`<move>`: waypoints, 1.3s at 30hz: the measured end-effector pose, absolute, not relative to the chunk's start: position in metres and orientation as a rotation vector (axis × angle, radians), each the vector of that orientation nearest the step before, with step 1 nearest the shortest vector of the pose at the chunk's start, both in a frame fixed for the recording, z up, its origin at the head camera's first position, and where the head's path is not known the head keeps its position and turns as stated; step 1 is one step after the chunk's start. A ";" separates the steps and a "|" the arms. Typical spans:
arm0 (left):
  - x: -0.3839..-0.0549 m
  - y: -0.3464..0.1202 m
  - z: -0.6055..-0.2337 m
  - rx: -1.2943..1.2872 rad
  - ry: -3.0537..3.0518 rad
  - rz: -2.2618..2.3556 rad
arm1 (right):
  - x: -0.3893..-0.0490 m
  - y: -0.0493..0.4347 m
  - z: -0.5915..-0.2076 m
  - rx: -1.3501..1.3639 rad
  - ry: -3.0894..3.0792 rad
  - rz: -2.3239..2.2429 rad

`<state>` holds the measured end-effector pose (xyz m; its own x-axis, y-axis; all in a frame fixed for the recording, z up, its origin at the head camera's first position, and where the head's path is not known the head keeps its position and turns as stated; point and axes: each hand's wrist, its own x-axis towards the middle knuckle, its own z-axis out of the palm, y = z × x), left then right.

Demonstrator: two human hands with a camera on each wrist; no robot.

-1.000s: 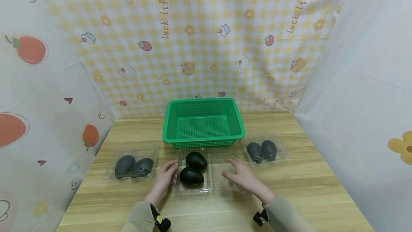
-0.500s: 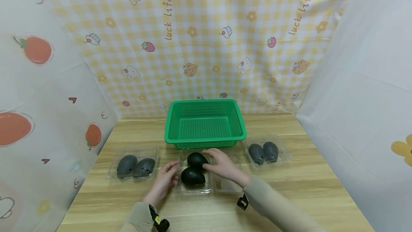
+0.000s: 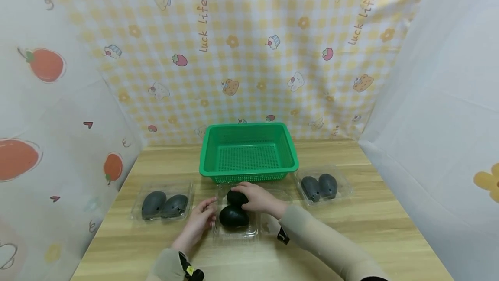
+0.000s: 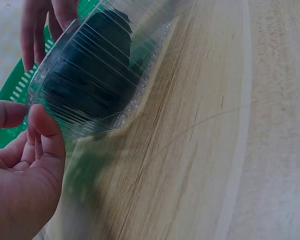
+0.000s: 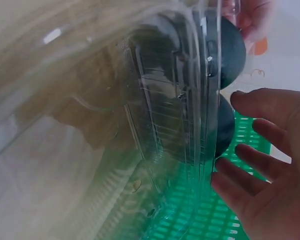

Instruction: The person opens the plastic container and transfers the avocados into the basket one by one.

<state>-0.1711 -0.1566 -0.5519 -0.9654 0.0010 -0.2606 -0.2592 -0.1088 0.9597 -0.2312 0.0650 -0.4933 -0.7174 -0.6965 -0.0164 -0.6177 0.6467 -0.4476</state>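
An opened clear plastic box (image 3: pixel 222 232) stands mid-table with two dark, smooth avocados in it. My left hand (image 3: pixel 199 219) is at its left side; in the left wrist view the thumb and index finger pinch the box's rim (image 4: pixel 35 82). My right hand (image 3: pixel 258 198) reaches over the box from the right. Its fingers and thumb sit around the far avocado (image 3: pixel 236 198), which the hand partly covers. The near avocado (image 3: pixel 233 217) lies just in front of it. In the right wrist view, thumb and fingertips bracket the far avocado (image 5: pixel 226 127).
Right behind the box stands a green plastic basket (image 3: pixel 249 173) with nothing in it. Two closed clear boxes hold more dark avocados: one at left (image 3: pixel 188 185), one at right (image 3: pixel 343 181). The opened box's lid (image 3: pixel 269 229) lies flat under my right arm.
My right hand has moved left from over the lid onto the far avocado, and its fingers have closed in around it. The left hand has stayed at the box's left side.
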 end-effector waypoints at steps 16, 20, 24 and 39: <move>-0.171 -0.156 -0.549 -0.272 1.948 2.201 | -0.237 0.055 -0.502 -1.245 2.740 -0.248; -0.172 -0.156 -0.550 -0.261 1.944 2.203 | -0.240 0.052 -0.506 -1.245 2.755 -0.228; -0.173 -0.156 -0.551 -0.253 1.945 2.205 | -0.240 0.049 -0.509 -1.236 2.752 -0.214; -0.170 -0.157 -0.553 -0.254 1.956 2.203 | -0.238 0.045 -0.514 -1.231 2.736 -0.231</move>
